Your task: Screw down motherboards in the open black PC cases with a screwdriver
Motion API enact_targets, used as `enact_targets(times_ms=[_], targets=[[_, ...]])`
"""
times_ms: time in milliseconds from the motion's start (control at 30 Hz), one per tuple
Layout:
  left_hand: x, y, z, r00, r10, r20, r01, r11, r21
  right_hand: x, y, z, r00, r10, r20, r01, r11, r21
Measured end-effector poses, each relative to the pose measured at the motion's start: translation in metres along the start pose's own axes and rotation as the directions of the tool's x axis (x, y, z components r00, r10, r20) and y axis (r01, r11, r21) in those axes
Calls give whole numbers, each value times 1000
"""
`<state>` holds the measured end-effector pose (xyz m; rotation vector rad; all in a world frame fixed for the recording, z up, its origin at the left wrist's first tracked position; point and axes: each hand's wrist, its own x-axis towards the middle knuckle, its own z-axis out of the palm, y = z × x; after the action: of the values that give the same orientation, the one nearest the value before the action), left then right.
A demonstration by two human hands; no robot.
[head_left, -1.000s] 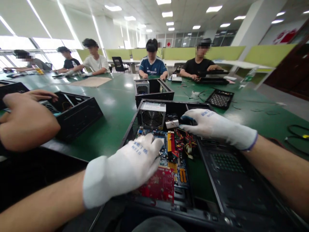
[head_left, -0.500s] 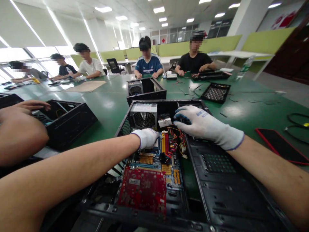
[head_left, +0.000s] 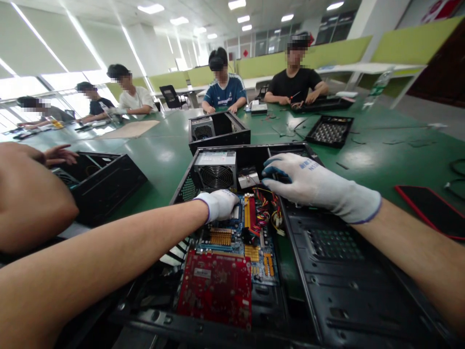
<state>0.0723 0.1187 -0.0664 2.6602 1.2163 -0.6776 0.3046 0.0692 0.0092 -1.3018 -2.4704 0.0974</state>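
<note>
In front of me an open black computer case (head_left: 236,319) lies on its side. Inside it are a blue motherboard (head_left: 221,250), a red graphics card (head_left: 216,291) and a power supply (head_left: 215,173) with a round fan. My left hand (head_left: 221,203), in a white glove, is closed low over the upper motherboard beside the yellow and red memory slots (head_left: 248,213); its fingertips are hidden. My right hand (head_left: 296,179), gloved with blue-coated fingers, rests at the black drive bay with thumb and fingers apart. Bundled coloured cables (head_left: 265,211) lie between the hands.
At left, another person's bare arm and hand (head_left: 61,155) reach over a second case (head_left: 109,182). A third case (head_left: 220,130) stands beyond mine. A black panel (head_left: 330,131) and a red-edged black phone-like slab (head_left: 432,208) lie right. Several people sit around the green table (head_left: 160,157).
My right hand's fingers have spread a little and the hand has shifted slightly. My left hand stays over the motherboard. The view has turned slightly; the neighbouring person's hand has lifted a little.
</note>
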Motion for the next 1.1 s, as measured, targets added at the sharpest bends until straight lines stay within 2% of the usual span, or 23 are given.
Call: enact_targets(times_ms=[133,367,533,767,1000,1100], targets=[[0,2,-1,999,10,-34,-11,999,-33,0,0,0,1000,7,11,-6,1000,-11],[0,2,-2,999,28,-19,-28,999,-26,-1,1,1,1000,17,10,-17,1000,-6],[1,2,0,1000,0,-19,-1,1000,-29,-2,-1,0,999,37,10,-37,999,3],[-4,6,-6,1000,11,18,-12,999,39,-2,4,3,999,-25,-37,27,999,39],[-7,9,-10,999,-21,27,20,999,40,-1,4,2,997,14,-78,-8,997,80],[-10,11,-14,1000,-27,0,27,999,-17,-8,5,-1,994,52,-100,-50,998,30]])
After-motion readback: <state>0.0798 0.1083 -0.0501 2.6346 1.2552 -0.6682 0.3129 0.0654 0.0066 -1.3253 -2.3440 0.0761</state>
